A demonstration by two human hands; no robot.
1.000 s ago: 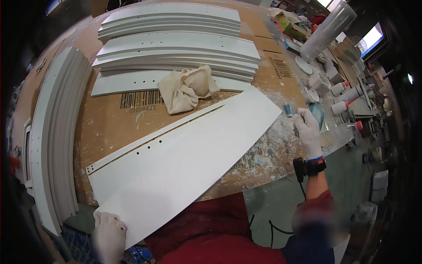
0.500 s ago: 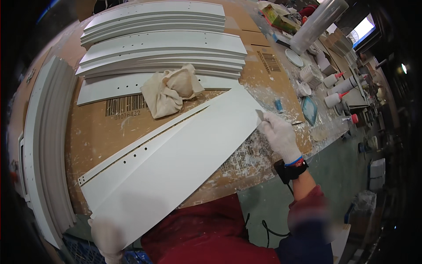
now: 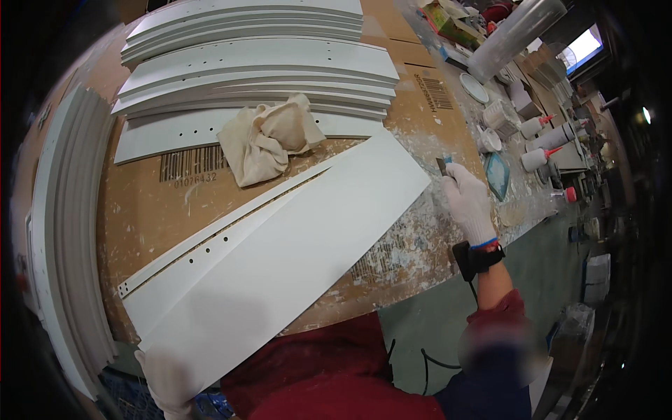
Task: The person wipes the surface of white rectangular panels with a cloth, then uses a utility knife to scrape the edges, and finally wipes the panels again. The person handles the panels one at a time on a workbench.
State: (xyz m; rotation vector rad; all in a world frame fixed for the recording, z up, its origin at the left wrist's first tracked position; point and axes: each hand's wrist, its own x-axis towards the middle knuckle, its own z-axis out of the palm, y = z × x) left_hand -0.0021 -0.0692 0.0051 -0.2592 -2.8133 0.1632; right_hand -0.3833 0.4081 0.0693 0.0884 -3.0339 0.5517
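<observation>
A long white board (image 3: pixel 301 238) lies slantwise in front of me, overlapping a second white board (image 3: pixel 168 283) with a groove and several dark holes. My left hand (image 3: pixel 168 381), in a pale glove, is closed on the near left end of the top board; its fingers are partly blurred. Just off the board's far right corner, my right hand (image 3: pixel 469 203), also gloved, grips a small scraper with a flat grey blade (image 3: pixel 441 166). That blade is apart from the board. Most of the scraper is hidden by the fingers.
A crumpled beige cloth (image 3: pixel 269 140) rests against stacked white boards (image 3: pixel 259 70) at the back. More boards (image 3: pixel 73 231) stand on the left. Glue bottles with red tips (image 3: pixel 535 159), a white tub (image 3: pixel 500 117) and a clear plastic roll (image 3: pixel 514 38) are at the right.
My right hand has moved right, away from the board's corner, taking the scraper with it. The left hand keeps its place on the board.
</observation>
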